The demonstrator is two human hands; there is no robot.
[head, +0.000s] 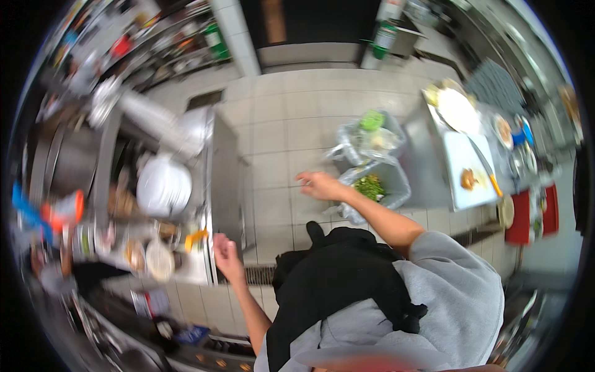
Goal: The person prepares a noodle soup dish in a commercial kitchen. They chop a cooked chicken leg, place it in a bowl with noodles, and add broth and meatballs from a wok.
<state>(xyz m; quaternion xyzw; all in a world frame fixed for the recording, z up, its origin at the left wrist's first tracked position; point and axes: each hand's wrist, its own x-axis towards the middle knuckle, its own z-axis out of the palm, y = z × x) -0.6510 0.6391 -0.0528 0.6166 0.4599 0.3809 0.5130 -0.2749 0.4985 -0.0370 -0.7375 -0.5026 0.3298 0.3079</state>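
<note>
My left hand (pixel 226 256) is at the end of a steel counter (pixel 209 186), near an orange-yellow thing (pixel 195 239) on it; it holds nothing that I can see, and its fingers are blurred and partly curled. Over the tiled floor, my right hand (pixel 320 186) reaches out with loosely bent fingers apart and nothing between them. Just beyond it stand two lined bins, one with green vegetable scraps (pixel 369 187), the other with a green item (pixel 372 120) and plastic bags (pixel 379 143).
White plates (pixel 164 186) are stacked at the left counter. At right, a white cutting board (pixel 470 169) bears a knife (pixel 482 160) and a brown food piece (pixel 468 179). Red containers (pixel 517 218) stand beyond it. A person (pixel 56 274) is at the far left.
</note>
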